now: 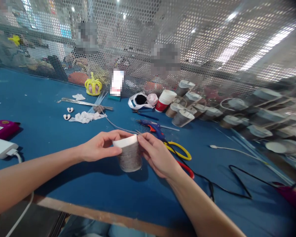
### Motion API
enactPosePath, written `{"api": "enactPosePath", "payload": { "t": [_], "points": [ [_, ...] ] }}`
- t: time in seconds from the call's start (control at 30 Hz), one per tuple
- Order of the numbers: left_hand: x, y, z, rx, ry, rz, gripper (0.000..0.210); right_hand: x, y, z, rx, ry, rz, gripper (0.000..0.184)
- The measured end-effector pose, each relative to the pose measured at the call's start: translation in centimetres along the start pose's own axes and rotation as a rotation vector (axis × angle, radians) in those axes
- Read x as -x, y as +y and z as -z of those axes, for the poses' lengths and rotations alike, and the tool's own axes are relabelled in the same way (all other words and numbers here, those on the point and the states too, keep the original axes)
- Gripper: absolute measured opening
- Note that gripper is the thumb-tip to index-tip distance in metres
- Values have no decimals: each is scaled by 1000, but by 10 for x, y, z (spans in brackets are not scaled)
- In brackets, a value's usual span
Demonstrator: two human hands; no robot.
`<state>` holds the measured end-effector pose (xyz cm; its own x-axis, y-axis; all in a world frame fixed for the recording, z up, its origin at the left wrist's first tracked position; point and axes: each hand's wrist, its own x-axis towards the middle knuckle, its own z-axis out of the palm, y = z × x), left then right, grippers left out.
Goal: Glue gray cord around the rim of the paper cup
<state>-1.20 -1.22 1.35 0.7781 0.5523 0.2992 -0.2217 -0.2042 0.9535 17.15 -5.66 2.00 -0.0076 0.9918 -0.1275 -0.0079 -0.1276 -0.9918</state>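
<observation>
A white paper cup (128, 154), wound with grey-brown yarn below its bare rim, is held tilted above the blue table. My left hand (105, 144) grips its left side, thumb on the near rim and fingers behind. At the right rim, my right hand (158, 153) is closed, thumb and forefinger pressed to the cup's edge; its other fingers are partly hidden. A strand of yarn (115, 125) runs from a small yarn bundle (98, 109) to behind the cup, near my right fingertips. Scissors with one yellow handle (181, 149) and one red lie partly under my right hand.
Beyond the hands lie a blue glue gun (151, 126) and dark pliers (145, 114). Stacked paper cups (165, 98) and several wrapped cups (184, 118) stand right. A black cable (227, 189) crosses the right side. A white power adapter (3, 148) sits left; perforated mesh (138, 39) rises behind.
</observation>
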Motion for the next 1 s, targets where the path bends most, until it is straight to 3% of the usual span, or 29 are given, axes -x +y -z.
{"api": "enactPosePath", "payload": {
  "t": [0.13,0.3,0.47,0.57,0.7,0.8,1.0],
  "points": [
    [0,1,1,-21,-1,-6,18,-1,6,-3,-41,-18,6,24],
    [-1,-4,5,-135,-23,-9,9,-3,10,-3,289,114,208,23],
    [-3,-6,-4,-388,89,127,21,0,10,-11,586,155,355,19],
    [-4,-5,-12,-402,146,215,20,3,14,-17,683,157,440,15],
    [-5,-5,-15,-377,178,215,15,4,17,-18,743,136,533,15],
    [-4,-6,-13,-406,171,208,13,3,14,-15,700,124,538,15],
    [-4,-8,-11,-430,160,177,10,3,8,-13,573,97,415,17]
  ]
}}
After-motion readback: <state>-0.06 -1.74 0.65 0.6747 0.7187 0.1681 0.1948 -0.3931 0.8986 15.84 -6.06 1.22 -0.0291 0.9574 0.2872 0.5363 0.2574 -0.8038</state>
